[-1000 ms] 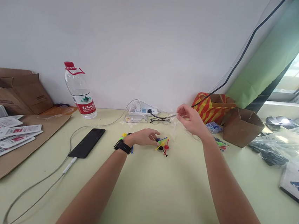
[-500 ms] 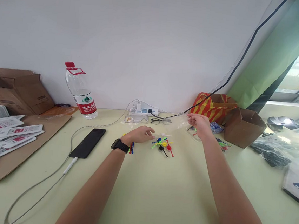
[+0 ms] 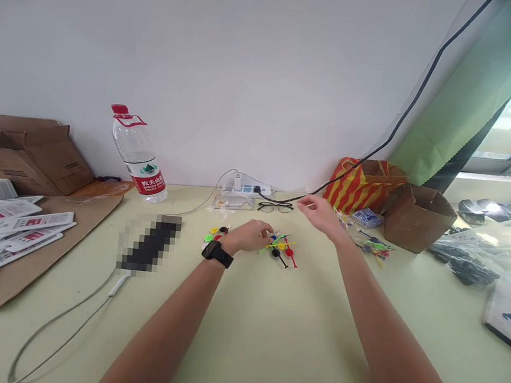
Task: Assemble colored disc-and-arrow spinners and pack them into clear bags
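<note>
My left hand (image 3: 255, 236), wearing a black watch (image 3: 217, 251), is at the left side of several small coloured plastic pieces with round heads and thin stems (image 3: 281, 248). Its fingers are curled in at the edge of these pieces, and whatever they grip is too small to make out. More round-headed pieces (image 3: 212, 235), in yellow, green, red and black, lie just behind the left wrist. Up and to the right, my right hand (image 3: 320, 216) hovers with its fingers loosely bent and apart, and nothing shows in it. Another colourful pile (image 3: 374, 248) lies right of the right wrist.
Along the wall stand a water bottle (image 3: 148, 175), a power strip (image 3: 249, 188), glasses (image 3: 275, 207) and a red-yellow bag (image 3: 346, 185). A cardboard box (image 3: 418, 216) is at right. A blurred-out phone (image 3: 151, 244) with its cable lies left, near stacked white cards (image 3: 17, 229).
My right hand has moved left, and the clear plastic that was at its fingers no longer shows there. My left hand has shifted right to the coloured pieces, uncovering the ones behind its wrist.
</note>
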`<act>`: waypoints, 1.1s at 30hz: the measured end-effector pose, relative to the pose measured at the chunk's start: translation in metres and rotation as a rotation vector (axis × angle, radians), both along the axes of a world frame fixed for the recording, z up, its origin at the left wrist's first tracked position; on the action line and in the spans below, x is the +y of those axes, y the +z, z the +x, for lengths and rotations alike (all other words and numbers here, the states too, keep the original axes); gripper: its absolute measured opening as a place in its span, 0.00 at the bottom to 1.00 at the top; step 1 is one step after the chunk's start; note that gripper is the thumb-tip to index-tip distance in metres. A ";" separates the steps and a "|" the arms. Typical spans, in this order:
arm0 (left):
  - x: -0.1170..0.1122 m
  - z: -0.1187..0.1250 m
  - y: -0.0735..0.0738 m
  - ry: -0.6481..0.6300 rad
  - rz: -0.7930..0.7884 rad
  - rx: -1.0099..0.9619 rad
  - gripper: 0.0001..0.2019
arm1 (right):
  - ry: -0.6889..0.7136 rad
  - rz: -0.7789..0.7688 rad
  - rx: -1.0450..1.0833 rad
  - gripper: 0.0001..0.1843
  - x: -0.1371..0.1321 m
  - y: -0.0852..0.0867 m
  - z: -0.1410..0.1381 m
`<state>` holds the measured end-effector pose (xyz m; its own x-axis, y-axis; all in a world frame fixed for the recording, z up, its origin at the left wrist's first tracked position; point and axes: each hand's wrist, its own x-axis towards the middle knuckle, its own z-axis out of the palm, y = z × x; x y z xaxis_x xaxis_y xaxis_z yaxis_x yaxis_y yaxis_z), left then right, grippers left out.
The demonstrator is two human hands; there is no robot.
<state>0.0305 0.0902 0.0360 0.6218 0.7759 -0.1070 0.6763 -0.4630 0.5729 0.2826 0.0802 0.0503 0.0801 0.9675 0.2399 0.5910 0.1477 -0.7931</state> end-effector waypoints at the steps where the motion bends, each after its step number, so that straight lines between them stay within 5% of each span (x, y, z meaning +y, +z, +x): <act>1: -0.001 0.002 -0.001 -0.006 0.000 -0.005 0.21 | 0.131 -0.037 -0.053 0.13 -0.002 -0.002 -0.008; 4: -0.002 0.004 -0.001 -0.046 -0.011 -0.051 0.19 | 0.452 -0.183 -0.223 0.13 -0.007 -0.012 -0.026; 7: -0.001 0.001 0.003 -0.110 -0.055 -0.108 0.16 | 0.546 -0.278 -0.316 0.10 -0.010 -0.018 -0.032; 11: 0.001 -0.009 0.014 -0.155 -0.061 -0.125 0.16 | 0.487 -0.277 -0.352 0.05 -0.011 -0.010 -0.019; 15: 0.008 -0.026 0.025 0.031 0.026 -0.218 0.19 | 0.286 -0.137 -0.271 0.04 -0.015 0.009 -0.011; 18: 0.010 -0.035 0.032 0.094 0.020 -0.319 0.22 | 0.263 -0.098 0.072 0.07 -0.019 0.018 -0.029; 21: 0.008 -0.036 0.039 0.020 -0.066 -0.497 0.24 | 0.302 -0.150 0.435 0.08 -0.016 0.019 -0.064; 24: 0.008 -0.034 0.041 0.023 -0.087 -0.641 0.21 | 0.195 -0.207 0.644 0.05 -0.007 0.014 -0.098; 29: 0.017 -0.042 0.031 0.235 0.021 -0.587 0.20 | 0.101 -0.148 0.547 0.04 0.006 0.004 -0.120; 33: 0.018 -0.050 0.024 0.194 0.056 -0.478 0.16 | 0.302 -0.162 0.436 0.02 0.004 -0.006 -0.115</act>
<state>-0.0194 0.1081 0.0596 0.4351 0.8782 0.1985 0.4218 -0.3936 0.8168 0.1679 0.0843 0.0440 -0.1480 0.9846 0.0927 0.1530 0.1154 -0.9815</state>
